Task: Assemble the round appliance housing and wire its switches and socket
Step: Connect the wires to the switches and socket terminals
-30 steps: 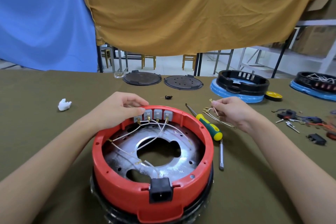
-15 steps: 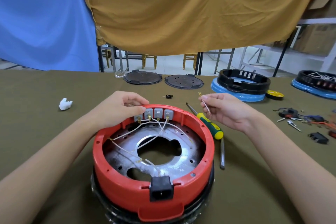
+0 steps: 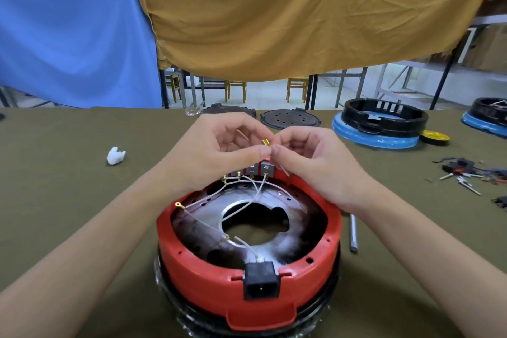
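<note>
Olive-green table [image 3: 68, 200], blue and mustard cloths hung behind; both hands pinching one wire above the red housing.

Red round housing [image 3: 208, 280] sits near table edge, centre, black socket [image 3: 260, 284] in its near wall, row of switches [image 3: 258, 170] at far rim with white wires [image 3: 256, 192] fanning inside. Left hand [image 3: 219, 153] and right hand [image 3: 310, 159] meet just above the switches, thumb and forefinger of each closed on a thin wire with brass terminal [image 3: 265, 142]. Screwdriver shaft [image 3: 353, 233] beside housing on the right, handle hidden.
</note>
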{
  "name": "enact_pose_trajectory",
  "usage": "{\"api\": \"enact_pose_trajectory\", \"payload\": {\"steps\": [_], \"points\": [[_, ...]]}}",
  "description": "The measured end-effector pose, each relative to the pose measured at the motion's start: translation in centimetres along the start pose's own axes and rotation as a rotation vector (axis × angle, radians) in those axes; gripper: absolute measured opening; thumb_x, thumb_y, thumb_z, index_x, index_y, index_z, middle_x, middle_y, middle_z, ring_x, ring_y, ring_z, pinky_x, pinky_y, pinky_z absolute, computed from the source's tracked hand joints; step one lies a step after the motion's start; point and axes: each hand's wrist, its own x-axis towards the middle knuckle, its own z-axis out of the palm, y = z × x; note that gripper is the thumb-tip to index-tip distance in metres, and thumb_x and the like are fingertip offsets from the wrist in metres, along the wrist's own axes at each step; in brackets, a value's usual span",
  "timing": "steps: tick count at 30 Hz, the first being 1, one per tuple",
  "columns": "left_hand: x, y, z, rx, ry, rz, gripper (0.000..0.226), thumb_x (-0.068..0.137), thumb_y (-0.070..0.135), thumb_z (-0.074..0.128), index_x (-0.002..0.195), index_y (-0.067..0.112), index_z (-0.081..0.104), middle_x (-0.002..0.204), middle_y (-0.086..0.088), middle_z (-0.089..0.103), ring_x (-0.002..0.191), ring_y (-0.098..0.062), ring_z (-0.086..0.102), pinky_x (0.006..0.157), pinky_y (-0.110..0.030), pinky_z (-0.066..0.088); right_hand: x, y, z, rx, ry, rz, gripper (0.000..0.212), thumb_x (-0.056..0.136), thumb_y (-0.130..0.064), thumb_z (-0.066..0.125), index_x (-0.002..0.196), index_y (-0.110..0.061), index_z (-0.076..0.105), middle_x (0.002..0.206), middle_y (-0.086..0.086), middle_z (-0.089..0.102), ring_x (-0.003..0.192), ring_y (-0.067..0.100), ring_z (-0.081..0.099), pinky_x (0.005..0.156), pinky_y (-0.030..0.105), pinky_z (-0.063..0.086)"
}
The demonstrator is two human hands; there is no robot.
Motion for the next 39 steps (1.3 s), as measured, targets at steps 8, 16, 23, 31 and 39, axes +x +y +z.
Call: {"api": "enact_pose_trajectory", "payload": {"steps": [8, 16, 23, 31, 39], "points": [[0.0, -0.2, 0.3, -0.138, 0.033, -0.013, 0.013, 0.086, 0.001, 0.067, 0.098, 0.004, 0.07, 0.088, -0.002, 0.073, 0.083, -0.012, 0.069, 0.078, -0.019, 0.053, 0.0, 0.4, -0.1, 0.002, 0.016, -0.057, 0.005, 0.092, -0.006, 0.067, 0.09, -0.002, 0.069, 0.067, -0.007, 0.063, 0.06, 0.005, 0.053, 0.059, 0.014, 0.043], [-0.1, -0.5, 0.1, -0.191, 0.022, -0.039, 0.023, 0.083, 0.004, 0.071, 0.105, 0.012, 0.071, 0.092, 0.002, 0.071, 0.088, -0.013, 0.067, 0.082, -0.02, 0.053, 0.0, 0.8, -0.2, 0.033, 0.008, -0.051, 0.006, 0.09, -0.008, 0.069, 0.086, -0.011, 0.072, 0.071, -0.003, 0.065, 0.062, 0.008, 0.054, 0.06, 0.017, 0.044], [-0.1, -0.6, 0.4, -0.212, 0.018, -0.109, 0.016, 0.082, 0.012, 0.072, 0.097, 0.008, 0.07, 0.086, 0.002, 0.072, 0.078, -0.008, 0.066, 0.072, -0.016, 0.052, -0.1, 0.8, -0.2, 0.033, 0.029, -0.03, 0.004, 0.088, -0.013, 0.073, 0.085, -0.011, 0.073, 0.071, 0.001, 0.067, 0.062, 0.012, 0.055, 0.06, 0.022, 0.044], [0.0, -0.5, 0.2, -0.235, 0.05, -0.256, 0.008, 0.084, 0.019, 0.066, 0.079, 0.019, 0.073, 0.073, -0.001, 0.066, 0.066, -0.01, 0.058, 0.058, -0.021, 0.046, 0.0, 0.6, -0.4, 0.131, -0.035, 0.031, 0.008, 0.088, -0.014, 0.069, 0.088, -0.009, 0.076, 0.077, 0.005, 0.073, 0.068, 0.01, 0.062, 0.066, 0.018, 0.051], [0.3, -0.6, -1.0, -0.355, 0.012, -0.563, 0.022, 0.091, 0.01, 0.062, 0.071, 0.012, 0.069, 0.07, -0.004, 0.064, 0.059, -0.013, 0.06, 0.05, -0.019, 0.045, 0.4, 0.5, -0.6, 0.033, 0.043, 0.049, 0.012, 0.092, -0.009, 0.067, 0.102, -0.008, 0.073, 0.079, 0.002, 0.073, 0.067, 0.007, 0.062, 0.067, 0.017, 0.05]]}}
